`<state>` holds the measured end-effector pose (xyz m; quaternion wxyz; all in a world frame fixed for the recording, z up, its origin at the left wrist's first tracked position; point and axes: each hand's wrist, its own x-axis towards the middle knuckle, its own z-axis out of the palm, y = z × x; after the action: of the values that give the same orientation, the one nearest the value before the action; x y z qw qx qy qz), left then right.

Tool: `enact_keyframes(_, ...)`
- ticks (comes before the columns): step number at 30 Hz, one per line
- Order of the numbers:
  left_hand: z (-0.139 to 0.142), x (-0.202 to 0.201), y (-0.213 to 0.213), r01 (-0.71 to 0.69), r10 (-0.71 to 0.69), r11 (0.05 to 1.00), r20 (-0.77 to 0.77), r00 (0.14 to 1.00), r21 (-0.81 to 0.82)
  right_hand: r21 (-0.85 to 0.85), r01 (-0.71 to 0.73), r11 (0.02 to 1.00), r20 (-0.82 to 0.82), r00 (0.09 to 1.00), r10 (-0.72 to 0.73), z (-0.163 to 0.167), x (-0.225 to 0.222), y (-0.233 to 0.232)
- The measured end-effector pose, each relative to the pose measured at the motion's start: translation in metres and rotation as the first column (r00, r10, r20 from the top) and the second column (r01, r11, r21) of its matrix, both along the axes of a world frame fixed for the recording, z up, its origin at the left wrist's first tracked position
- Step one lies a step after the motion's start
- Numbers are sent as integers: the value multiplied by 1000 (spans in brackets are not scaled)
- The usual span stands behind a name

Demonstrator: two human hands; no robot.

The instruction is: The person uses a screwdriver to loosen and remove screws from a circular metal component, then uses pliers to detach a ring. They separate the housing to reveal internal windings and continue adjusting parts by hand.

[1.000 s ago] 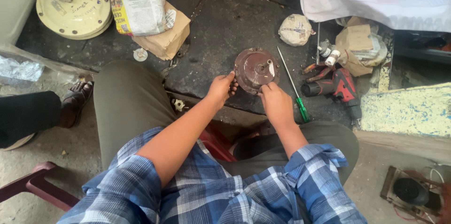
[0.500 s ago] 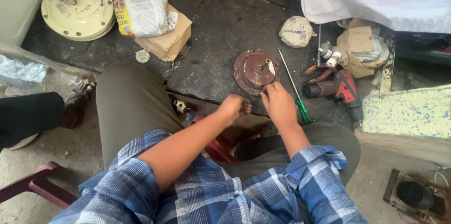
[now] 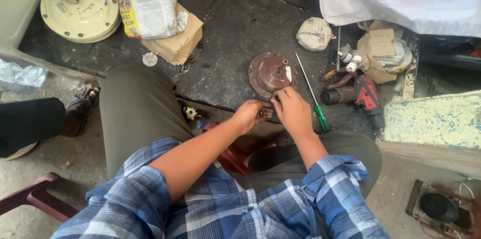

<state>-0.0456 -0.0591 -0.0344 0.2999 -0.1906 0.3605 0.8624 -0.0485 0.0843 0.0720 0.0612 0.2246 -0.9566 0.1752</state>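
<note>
Left hand (image 3: 252, 113) has come off the brown motor cover (image 3: 272, 73), fingers now curled on small dark parts at floor slab's near edge. Right hand (image 3: 292, 108) fingertips pinch cover's near rim.

Single view only: head-worn camera, looking steeply down over wearer's own chest and knees at dark floor (image 3: 225, 43). Medium-close range; forearms run up from bottom edge to frame centre. Left hand (image 3: 249, 115) and right hand (image 3: 292, 111) meet mid-frame, brown round cover (image 3: 270, 71) just beyond them. No second view, so no shared area.
</note>
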Motion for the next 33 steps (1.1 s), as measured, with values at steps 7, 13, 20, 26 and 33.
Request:
enact_keyframes(7, 3, -2, -2, -24, 24, 1000, -1, 1000, 15, 174, -43, 984, -101, 993, 61, -10, -3, -9)
enact_keyframes(13, 3, -4, -5, -26, 26, 1000, -7, 1000, 2, 85, -35, 996, -96, 994, 43, -10, 0, -11)
enact_keyframes(20, 2, -5, -5, 2, -3, 1000, -47, 999, -17, 129, 38, 991, -81, 996, -27, -7, 0, -8)
enact_keyframes(26, 3, -4, -6, -28, 28, 1000, -22, 999, -11, 67, -55, 996, -66, 996, 60, -4, 1, -9)
enact_keyframes(33, 7, -5, -9, 3, -5, 999, -46, 999, -44, 86, 7, 996, -102, 995, 2, 1, 3, -11)
